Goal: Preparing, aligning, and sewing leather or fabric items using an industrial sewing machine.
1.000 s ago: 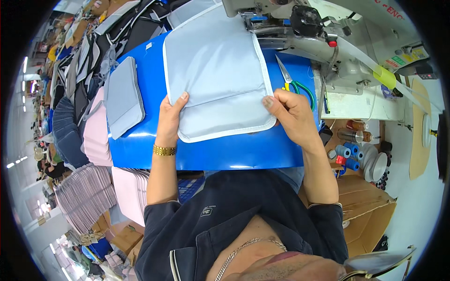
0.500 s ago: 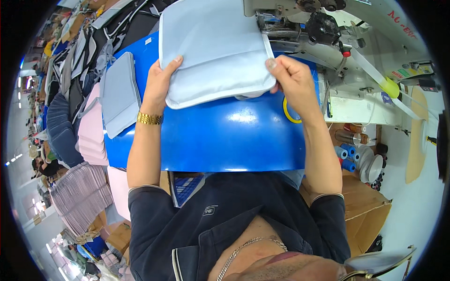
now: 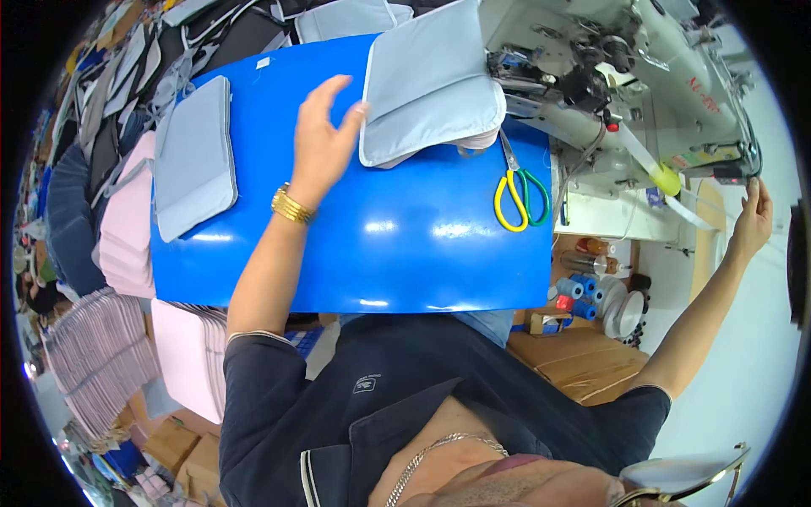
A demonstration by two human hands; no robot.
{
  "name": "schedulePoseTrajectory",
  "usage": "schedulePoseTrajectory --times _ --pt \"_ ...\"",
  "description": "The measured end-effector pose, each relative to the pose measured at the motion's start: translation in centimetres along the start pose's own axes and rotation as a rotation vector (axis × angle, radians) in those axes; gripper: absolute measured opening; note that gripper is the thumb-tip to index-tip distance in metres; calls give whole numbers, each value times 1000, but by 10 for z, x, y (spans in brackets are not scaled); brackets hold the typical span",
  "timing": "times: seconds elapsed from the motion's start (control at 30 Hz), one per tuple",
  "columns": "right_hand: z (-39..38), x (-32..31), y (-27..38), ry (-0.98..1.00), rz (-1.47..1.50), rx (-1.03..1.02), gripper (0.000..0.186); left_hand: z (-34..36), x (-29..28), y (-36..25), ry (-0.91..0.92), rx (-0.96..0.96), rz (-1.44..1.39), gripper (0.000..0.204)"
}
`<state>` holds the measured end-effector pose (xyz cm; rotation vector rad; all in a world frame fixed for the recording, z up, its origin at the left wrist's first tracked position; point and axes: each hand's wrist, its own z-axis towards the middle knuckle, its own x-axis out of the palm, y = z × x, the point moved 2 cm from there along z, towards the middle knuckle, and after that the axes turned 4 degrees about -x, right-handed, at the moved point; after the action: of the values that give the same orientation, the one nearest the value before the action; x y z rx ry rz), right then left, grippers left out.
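A light grey fabric panel (image 3: 431,93) with pale bound edges and a fold across it lies at the sewing machine (image 3: 583,76), its right side against the metal parts there. More fabric layers show under its near edge. My left hand (image 3: 325,139) is open beside the panel's left edge, fingers apart and nothing in it; its fingertips are close to that edge. Far to the right, my right hand (image 3: 752,221) reaches to a small dark control box (image 3: 728,176) on the machine's end, fingers stretched up and a fingertip at it.
Green-and-yellow-handled scissors (image 3: 512,198) lie on the blue tabletop (image 3: 355,245) near the panel. A stack of grey panels (image 3: 198,160) rests at the table's left. Pink stacks (image 3: 127,224) stand beyond it. Thread spools (image 3: 583,291) and a cardboard box (image 3: 583,359) sit below right.
Both hands have let go of the grey panel. My right hand has moved far right to the machine's end; the left has come off the panel's edge. The scissors are now uncovered.
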<state>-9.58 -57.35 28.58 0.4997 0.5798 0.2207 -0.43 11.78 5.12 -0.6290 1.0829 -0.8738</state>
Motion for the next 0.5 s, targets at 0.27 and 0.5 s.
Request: schedulePoseTrajectory --times 0.27,0.5 --pt "68 6 -146 -132 383 341 57 -15 59 -91 106 454 121 78" --pt "193 -21 -140 513 78 517 45 6 86 -87 23 521 177 64"
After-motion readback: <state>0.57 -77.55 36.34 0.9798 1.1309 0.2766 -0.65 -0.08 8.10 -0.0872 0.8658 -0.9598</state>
